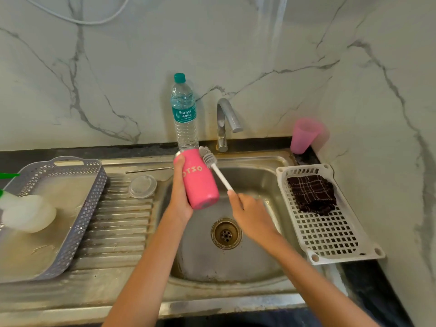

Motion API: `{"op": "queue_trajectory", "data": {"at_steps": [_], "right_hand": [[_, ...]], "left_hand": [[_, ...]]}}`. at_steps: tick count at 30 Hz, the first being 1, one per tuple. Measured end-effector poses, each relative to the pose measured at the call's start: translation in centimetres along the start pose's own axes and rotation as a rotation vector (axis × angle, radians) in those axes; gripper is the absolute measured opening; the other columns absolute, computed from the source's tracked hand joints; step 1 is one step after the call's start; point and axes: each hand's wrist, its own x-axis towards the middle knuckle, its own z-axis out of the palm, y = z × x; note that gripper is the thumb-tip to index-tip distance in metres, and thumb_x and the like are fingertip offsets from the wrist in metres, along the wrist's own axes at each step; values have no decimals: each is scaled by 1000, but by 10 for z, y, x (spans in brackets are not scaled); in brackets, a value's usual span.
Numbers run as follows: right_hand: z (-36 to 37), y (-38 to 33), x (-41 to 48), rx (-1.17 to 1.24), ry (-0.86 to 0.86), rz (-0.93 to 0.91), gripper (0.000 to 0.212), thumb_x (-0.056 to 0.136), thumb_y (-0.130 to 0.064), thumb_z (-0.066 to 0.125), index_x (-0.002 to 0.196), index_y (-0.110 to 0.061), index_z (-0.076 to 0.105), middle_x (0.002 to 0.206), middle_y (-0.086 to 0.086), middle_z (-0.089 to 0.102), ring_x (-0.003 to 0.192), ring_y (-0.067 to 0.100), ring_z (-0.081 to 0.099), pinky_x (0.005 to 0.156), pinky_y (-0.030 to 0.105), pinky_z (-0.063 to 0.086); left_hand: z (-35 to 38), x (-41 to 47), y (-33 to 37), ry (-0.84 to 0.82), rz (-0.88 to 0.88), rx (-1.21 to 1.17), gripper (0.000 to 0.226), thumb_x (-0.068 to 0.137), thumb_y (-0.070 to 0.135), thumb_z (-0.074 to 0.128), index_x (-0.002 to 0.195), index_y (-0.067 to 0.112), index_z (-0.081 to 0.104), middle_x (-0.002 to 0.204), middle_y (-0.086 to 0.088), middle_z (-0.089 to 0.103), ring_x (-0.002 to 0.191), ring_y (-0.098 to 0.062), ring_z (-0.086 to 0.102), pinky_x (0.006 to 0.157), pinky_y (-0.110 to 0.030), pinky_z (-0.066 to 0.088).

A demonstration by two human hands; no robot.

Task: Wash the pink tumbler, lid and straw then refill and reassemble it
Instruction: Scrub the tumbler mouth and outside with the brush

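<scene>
Tumbler (200, 182): frame centre, over the sink (259, 182), tilted; I judge it rigid, wet, slippery.
Left hand (180, 194): wrapped round its mid-body, where I'd hold.
Right hand (250, 213): clamped on brush (213, 165) handle.

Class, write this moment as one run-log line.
left hand: grips pink tumbler over sink | right hand: holds bottle brush, head beside tumbler's top | clear lid, metal straw: on drainboard

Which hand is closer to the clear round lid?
Left. The left hand, gripping the pink tumbler, is just right of the lid; the right hand, holding the brush, is farther right.
</scene>
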Motion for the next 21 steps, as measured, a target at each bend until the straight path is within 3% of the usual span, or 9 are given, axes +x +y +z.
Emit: {"op": "queue_trajectory", "data": {"at_steps": [3, 9, 13, 21], "right_hand": [[-3, -5, 18, 45, -3, 17, 50, 103, -47, 30, 62, -20, 42, 62, -2, 49, 68, 23, 49, 62, 33, 35], [8, 12, -15, 43, -132, 49, 51, 101, -50, 33, 60, -20, 37, 56, -7, 40, 62, 18, 43, 62, 30, 32], [-8, -9, 11, 126, -56, 35, 49, 102, -47, 33, 60, -21, 39, 58, -6, 43, 57, 13, 42, 55, 29, 30], [2, 12, -26, 68, -78, 11, 49, 101, -48, 35, 60, -23, 38, 54, -6, 41, 57, 14, 42, 60, 31, 35]], "left_hand": [[4, -3, -8, -11, 4, -5, 59, 84, 64, 58, 122, 19, 56, 103, -9, 72, 90, -24, 71, 73, -38, 58], [-10, 5, 17, 48, 42, -128, 61, 84, 65, 59, 119, 15, 57, 84, -6, 72, 76, -21, 71, 65, -34, 59], [-6, -6, 4, -132, -63, -75, 67, 83, 65, 58, 126, 14, 55, 97, -12, 71, 85, -28, 70, 74, -39, 58], [-8, 3, 16, -76, 22, -182, 59, 87, 63, 55, 120, 15, 57, 86, -7, 72, 76, -22, 71, 65, -35, 60]]}}
